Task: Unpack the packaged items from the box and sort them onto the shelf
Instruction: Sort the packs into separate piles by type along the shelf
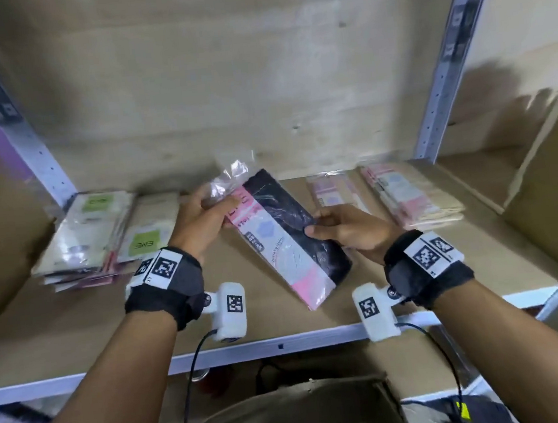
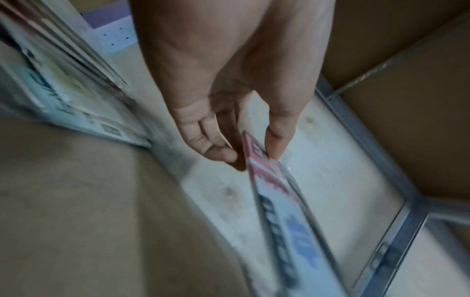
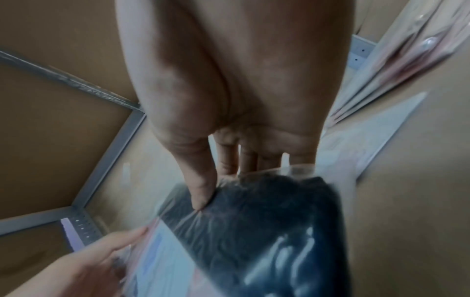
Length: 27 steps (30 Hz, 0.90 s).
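Note:
A flat clear-plastic packet (image 1: 284,238) with a pink and white card and a black garment inside hangs tilted just above the brown shelf board (image 1: 264,316), held by both hands. My left hand (image 1: 202,219) pinches its upper left end, thumb on top; the left wrist view shows the packet (image 2: 269,180) edge-on between thumb and fingers (image 2: 218,152). My right hand (image 1: 345,228) grips the right edge, thumb (image 3: 203,193) pressed on the black side of the packet (image 3: 267,231), fingers underneath. The box is not clearly in view.
Stacks of green-labelled packets (image 1: 94,237) lie at the shelf's left. Pink-labelled stacks (image 1: 410,194) lie at the right, with another (image 1: 334,191) behind my right hand. A white metal upright (image 1: 444,63) stands right, a cardboard carton (image 1: 550,189) beyond it. A khaki bag (image 1: 302,415) sits below the shelf edge.

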Available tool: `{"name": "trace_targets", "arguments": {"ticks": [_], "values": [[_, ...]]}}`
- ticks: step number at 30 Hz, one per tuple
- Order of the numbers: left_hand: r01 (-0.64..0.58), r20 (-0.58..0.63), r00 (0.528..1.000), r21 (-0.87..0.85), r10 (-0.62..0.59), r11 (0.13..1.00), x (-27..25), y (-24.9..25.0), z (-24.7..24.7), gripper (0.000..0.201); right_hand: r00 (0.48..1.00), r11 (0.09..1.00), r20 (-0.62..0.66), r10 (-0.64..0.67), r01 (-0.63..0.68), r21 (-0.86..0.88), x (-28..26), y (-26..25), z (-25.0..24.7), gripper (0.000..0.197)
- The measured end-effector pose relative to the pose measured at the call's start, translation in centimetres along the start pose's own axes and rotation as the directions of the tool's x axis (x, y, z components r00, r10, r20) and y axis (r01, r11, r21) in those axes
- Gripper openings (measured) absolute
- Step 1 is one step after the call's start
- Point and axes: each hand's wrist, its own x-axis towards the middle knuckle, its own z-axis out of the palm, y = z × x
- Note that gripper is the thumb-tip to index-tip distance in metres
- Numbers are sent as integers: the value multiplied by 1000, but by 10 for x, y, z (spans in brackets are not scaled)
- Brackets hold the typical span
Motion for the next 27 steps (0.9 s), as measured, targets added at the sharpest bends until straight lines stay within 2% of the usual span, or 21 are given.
{"name": "trace_targets", "arguments": {"ticks": [2, 4, 5, 9, 12, 18, 24, 27], "values": [[-12, -27, 1000, 52, 13, 999, 5, -9, -4, 29, 998, 999, 51, 20, -18, -45, -1, 5, -6, 24], [-37, -19, 999, 109, 40, 993, 9, -14, -8, 15, 994, 992, 106, 38, -24, -123, -3, 6, -9, 22], [-57, -4, 998, 162, 58, 985, 10, -17, -9, 15, 991, 987, 127, 52, -31, -159, -4, 5, -11, 22], [-117, 57, 993, 354, 104, 928, 9, -26, -7, 43, 987, 974, 143, 68, -35, -225, -6, 4, -15, 23], [-115, 54, 993, 455, 102, 883, 7, -26, -3, 49, 986, 978, 151, 62, -30, -206, -10, 2, -16, 23], [-90, 55, 996, 477, 72, 874, 5, -23, -5, 50, 984, 967, 167, 56, -12, -254, -15, -1, -15, 22], [-58, 41, 998, 520, 43, 852, 5, -23, -6, 52, 980, 985, 197, -24, 56, -161, -20, 0, -13, 27], [0, 77, 996, 421, -36, 907, 3, -23, -8, 54, 978, 986, 208, -35, 68, -151, -21, 2, -13, 27]]}}
